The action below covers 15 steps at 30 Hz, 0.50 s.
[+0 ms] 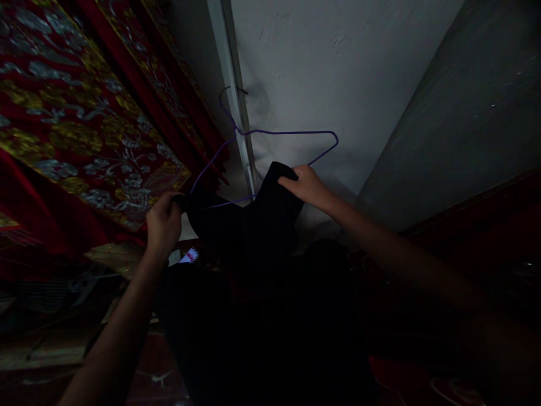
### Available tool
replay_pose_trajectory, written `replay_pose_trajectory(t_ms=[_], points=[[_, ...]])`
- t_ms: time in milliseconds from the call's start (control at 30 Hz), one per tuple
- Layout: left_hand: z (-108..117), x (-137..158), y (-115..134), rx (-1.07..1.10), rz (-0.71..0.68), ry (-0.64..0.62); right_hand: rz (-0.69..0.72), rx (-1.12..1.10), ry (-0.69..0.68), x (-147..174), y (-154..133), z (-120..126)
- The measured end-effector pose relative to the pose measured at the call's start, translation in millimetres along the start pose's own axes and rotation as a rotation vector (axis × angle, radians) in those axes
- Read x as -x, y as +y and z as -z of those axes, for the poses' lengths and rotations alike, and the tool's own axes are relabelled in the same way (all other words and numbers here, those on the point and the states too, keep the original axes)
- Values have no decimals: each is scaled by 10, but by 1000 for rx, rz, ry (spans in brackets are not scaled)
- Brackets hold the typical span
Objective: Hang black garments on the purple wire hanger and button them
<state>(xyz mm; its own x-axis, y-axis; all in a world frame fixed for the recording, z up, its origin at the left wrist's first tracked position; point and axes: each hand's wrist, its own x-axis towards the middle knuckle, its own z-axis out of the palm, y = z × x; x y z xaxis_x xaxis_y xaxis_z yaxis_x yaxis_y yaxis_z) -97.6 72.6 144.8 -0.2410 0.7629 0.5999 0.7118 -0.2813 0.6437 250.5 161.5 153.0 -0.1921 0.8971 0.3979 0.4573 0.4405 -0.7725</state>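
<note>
A purple wire hanger (291,132) hooks near a nail on a narrow pale strip along the wall. Its left shoulder runs down into a black garment (249,225), while the right shoulder is bare. My left hand (164,223) is closed on the garment's left edge, close to the hanger's left end. With thumb and fingers, my right hand (306,183) pinches the garment's upper right edge, below the hanger's right arm. The lower part of the garment merges into dark shadow, so its kind is hard to make out.
Red cloth (97,113) with gold and silver embroidery hangs at the left. The pale strip (230,62) runs down the grey wall (329,67). A small white and pink item (188,256) lies behind my left wrist. The lower area is very dark.
</note>
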Motion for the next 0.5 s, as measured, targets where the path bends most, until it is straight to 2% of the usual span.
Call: replay_pose_trajectory(t_ms=[133, 233, 300, 367, 433, 500], points=[[-147, -404, 347, -20, -143, -7, -22, -54, 2, 23, -36, -90], [-270, -672, 451, 85, -160, 33, -14, -123, -47, 50, -14, -166], [-317, -752, 452, 153, -119, -34, 20, -150, -85, 72, 21, -191], [-323, -748, 443, 179, -65, -169, 103, -165, -95, 96, 63, -187], [-300, -698, 445, 176, -37, -256, 210, -165, -15, 115, 116, -153], [-264, -650, 454, 157, -50, -241, 285, -119, 186, 114, 200, -86]])
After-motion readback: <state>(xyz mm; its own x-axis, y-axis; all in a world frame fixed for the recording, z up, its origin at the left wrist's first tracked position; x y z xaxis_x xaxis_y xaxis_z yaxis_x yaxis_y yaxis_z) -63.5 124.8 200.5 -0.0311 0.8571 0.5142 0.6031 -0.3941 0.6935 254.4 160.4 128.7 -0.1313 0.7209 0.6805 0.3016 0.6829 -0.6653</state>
